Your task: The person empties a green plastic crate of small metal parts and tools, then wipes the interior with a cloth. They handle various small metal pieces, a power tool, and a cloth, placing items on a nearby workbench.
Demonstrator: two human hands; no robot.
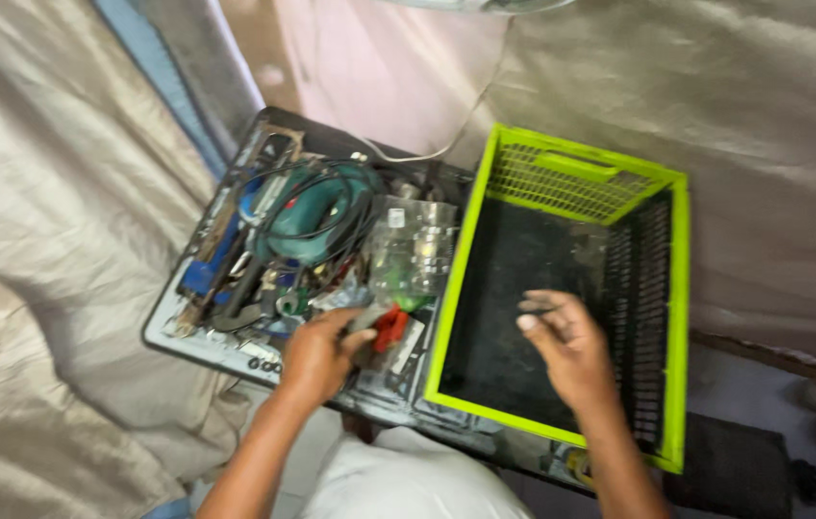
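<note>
Our left hand (316,354) digs into the cluttered black tool tray (235,351), fingers curled on something unclear; our right hand (566,346) hovers loosely spread inside the lime-green plastic crate (679,288) at three o'clock.

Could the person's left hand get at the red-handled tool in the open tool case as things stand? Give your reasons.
Probably yes. The left hand is already in the tool case, its fingers right beside the red-handled tool, which lies on top of the clutter uncovered. The right hand is over the green crate, out of the way.
</note>
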